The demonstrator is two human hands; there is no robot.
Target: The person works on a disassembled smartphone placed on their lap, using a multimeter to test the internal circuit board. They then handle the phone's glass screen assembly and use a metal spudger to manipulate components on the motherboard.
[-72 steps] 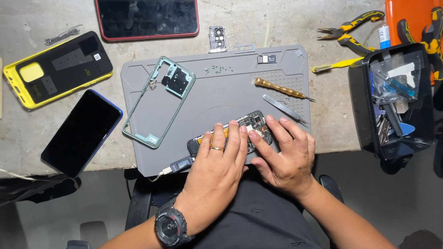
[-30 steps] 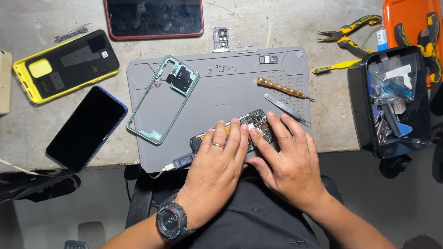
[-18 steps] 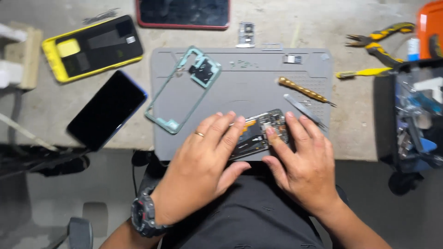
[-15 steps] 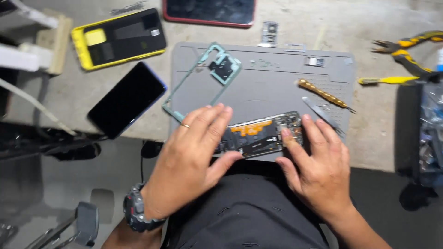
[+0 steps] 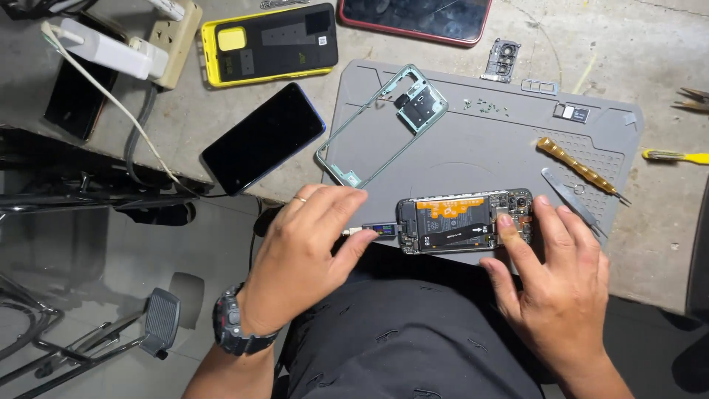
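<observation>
Now the opened phone (image 5: 464,222) lies uncovered at the grey mat's (image 5: 473,140) 6 o'clock edge; earlier both hands hid it. Left hand (image 5: 306,247) has slid to 9 o'clock, fingers pinching the plugged-in connector (image 5: 373,230). Right hand (image 5: 554,277), open, presses a fingertip (image 5: 507,222) on the board.

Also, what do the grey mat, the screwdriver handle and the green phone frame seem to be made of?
Grey mat: probably silicone or soft rubber, matte, with moulded dimples and small trays.
Screwdriver handle: looks like brass-coloured metal, ridged along its length, slightly shiny.
Green phone frame: thin and pale teal, likely plastic or painted metal; the picture leaves it open.
</observation>
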